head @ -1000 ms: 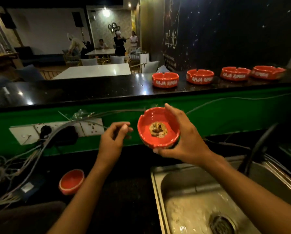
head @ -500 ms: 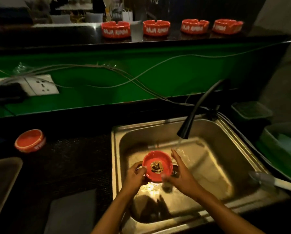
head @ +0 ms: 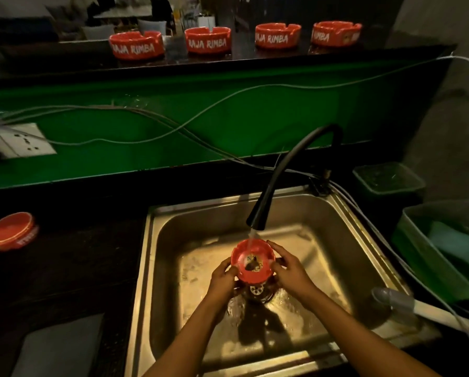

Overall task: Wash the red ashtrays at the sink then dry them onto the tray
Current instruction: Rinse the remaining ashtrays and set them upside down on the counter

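Red plastic or glazed ware, the ashtray (head: 253, 262) being washed is held in the middle of the sink (head: 333, 213), just above the drain (head: 256, 289) and directly under the spout of the black tap (head: 257, 217). A thin stream of water is seen falling onto its far rim, and dark residue is still lodged in its bowl.

Several risks can be judged from here. The wet rim could slip from the fingers and be knocked against the steel basin, since it is gripped only at its edges. The loosened residue could be carried into the drain and block it. Water could also be splashed off the rim toward the cables (head: 173, 126) and the socket (head: 24, 141) on the green wall behind the sink's far edge.

The left hand (head: 223, 278) is curled round the ashtray's left side, fingers bent and close together beneath it. The right hand (head: 289, 270) is wrapped round the right side, its fingers slightly spread along the rim.

Four more ashtrays (head: 208, 40) are lined along the far counter, and another (head: 10, 231) lies on the worktop near its left edge.
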